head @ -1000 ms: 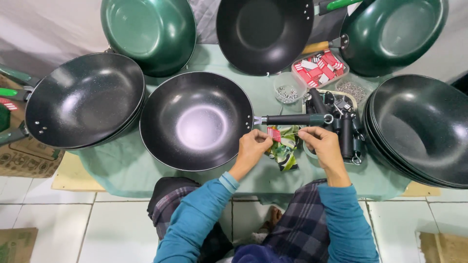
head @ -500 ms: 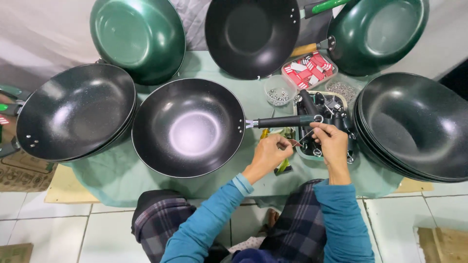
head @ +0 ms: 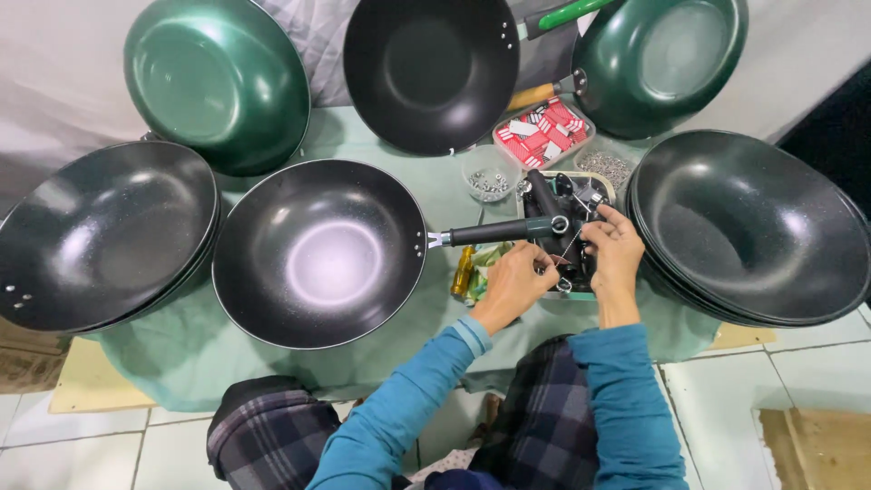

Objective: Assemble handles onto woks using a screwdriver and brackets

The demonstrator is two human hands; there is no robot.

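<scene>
A black wok (head: 318, 254) with a dark handle (head: 504, 230) lies on the green cloth in front of me, handle pointing right. My left hand (head: 515, 281) sits just below the handle's end, fingers pinched on a small tag. My right hand (head: 615, 249) is beside it, pinching a thin string that runs up to the hole at the handle's end. Both hands hover over a tray of black handles (head: 567, 195). What exactly the fingertips hold is tiny and partly hidden.
Stacked black woks stand at the right (head: 753, 227) and left (head: 100, 231). Green woks (head: 213, 77) (head: 662, 59) and a black wok (head: 431, 68) lean at the back. A tub of red-white tags (head: 543, 132), a cup of screws (head: 490, 177) and a screwdriver (head: 463, 272) lie near.
The view shifted slightly. Both hands rose from the table by the green wrappers up to the end of the wok handle, and the string now reaches the handle's hole.
</scene>
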